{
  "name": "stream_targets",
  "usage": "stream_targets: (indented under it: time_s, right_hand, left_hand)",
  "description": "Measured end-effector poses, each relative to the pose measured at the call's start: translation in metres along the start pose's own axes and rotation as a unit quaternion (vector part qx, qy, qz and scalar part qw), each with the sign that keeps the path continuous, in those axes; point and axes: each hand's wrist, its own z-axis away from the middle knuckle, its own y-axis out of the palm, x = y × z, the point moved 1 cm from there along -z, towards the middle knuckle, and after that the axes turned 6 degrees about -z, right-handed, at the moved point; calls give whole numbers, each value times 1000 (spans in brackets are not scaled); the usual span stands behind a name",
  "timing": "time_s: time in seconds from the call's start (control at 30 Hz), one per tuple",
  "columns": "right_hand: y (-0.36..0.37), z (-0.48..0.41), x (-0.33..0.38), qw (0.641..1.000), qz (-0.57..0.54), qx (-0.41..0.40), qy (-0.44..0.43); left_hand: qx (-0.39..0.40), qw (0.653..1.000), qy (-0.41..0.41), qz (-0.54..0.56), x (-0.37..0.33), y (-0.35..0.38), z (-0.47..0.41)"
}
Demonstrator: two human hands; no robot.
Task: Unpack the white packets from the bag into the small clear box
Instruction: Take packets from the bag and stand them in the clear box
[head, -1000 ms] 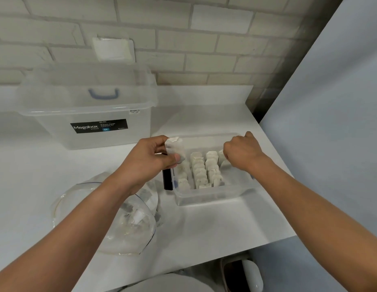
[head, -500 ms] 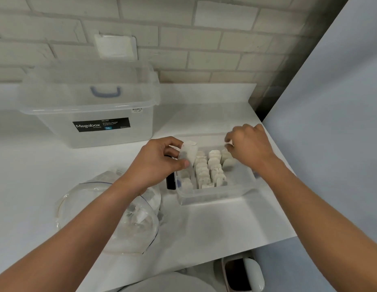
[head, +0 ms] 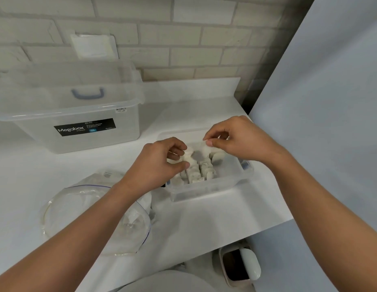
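Note:
The small clear box (head: 212, 190) sits on the white counter, holding several white packets (head: 199, 172) stood in rows. One white packet (head: 199, 153) hangs just above those rows. My left hand (head: 160, 163) pinches its left edge and my right hand (head: 238, 140) pinches its upper right corner. The clear zip bag (head: 82, 209) lies open at the left, partly under my left forearm, with a few white packets (head: 144, 202) showing at its mouth.
A large clear lidded Megabox tub (head: 78, 114) stands at the back left against the brick wall. A grey partition (head: 330, 123) borders the counter on the right. Below the counter's front edge stands a small bin (head: 239, 266).
My left hand carried the packet rightward over the box. My right hand lifted from the rows and took hold of the packet's corner, so both hands hold it now.

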Motion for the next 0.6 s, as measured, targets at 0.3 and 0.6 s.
stream_targets:
  time_s: [0.3, 0.6]
  right_hand:
    - [11, -19, -38, 968, 225, 73, 81]
    - [56, -31, -52, 863, 479, 144, 69]
  left_hand:
    - [133, 955, 105, -244, 2, -10, 19]
    - [137, 937, 124, -298, 0, -6, 20]
